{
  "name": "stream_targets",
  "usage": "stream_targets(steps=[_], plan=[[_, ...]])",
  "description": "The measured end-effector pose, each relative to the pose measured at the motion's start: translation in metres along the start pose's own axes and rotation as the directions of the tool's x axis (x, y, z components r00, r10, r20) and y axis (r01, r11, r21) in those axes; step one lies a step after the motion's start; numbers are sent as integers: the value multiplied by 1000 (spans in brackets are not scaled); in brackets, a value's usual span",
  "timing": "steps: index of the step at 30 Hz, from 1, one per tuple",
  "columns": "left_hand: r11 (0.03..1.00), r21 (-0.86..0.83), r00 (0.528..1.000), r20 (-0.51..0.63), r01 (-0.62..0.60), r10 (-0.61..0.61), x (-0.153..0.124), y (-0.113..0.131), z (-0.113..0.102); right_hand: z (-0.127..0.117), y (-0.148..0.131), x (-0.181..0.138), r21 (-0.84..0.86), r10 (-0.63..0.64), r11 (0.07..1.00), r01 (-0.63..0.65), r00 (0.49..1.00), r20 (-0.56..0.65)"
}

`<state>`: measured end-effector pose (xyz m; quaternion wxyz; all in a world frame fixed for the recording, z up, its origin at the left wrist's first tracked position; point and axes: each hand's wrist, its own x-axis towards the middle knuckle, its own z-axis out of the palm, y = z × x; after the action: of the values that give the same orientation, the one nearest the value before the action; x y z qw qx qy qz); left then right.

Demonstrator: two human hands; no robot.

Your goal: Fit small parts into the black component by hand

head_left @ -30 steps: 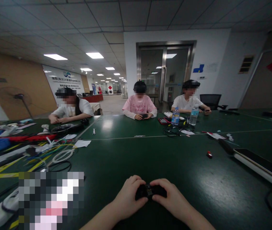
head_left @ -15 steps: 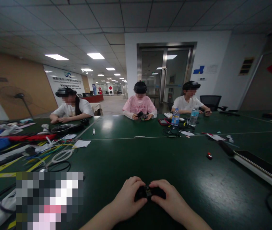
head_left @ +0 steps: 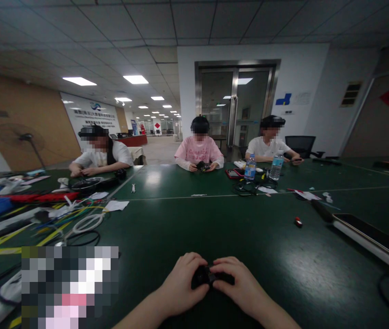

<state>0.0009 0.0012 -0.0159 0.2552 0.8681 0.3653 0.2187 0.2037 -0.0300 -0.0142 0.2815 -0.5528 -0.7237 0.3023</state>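
Low in the middle of the head view, a small black object (head_left: 210,276) with a squarish middle part rests on or just above the green table; its exact kind cannot be made out. My left hand (head_left: 184,282) curls around its left side, thumb below and fingers above. From the other side, my right hand (head_left: 238,282) has its thumb and fingertips on the object's right part. The fingers of both hands partly cover it.
Across the green table (head_left: 167,224) sit several people wearing headsets. Tangled cables (head_left: 87,224) and papers lie to the left. A small red item (head_left: 298,222) and a flat dark-topped device (head_left: 374,237) are on the right. Bottles (head_left: 250,168) stand farther back.
My right hand has shifted slightly left, toward my left hand, around the black object. My left hand stays in nearly the same place.
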Motion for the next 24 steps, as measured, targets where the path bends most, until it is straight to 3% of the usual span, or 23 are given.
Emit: stream_targets(steps=[24], plan=[[999, 5, 999, 22, 36, -36, 0, 3, -2, 0, -1, -1, 45, 13, 999, -12, 1000, -21]])
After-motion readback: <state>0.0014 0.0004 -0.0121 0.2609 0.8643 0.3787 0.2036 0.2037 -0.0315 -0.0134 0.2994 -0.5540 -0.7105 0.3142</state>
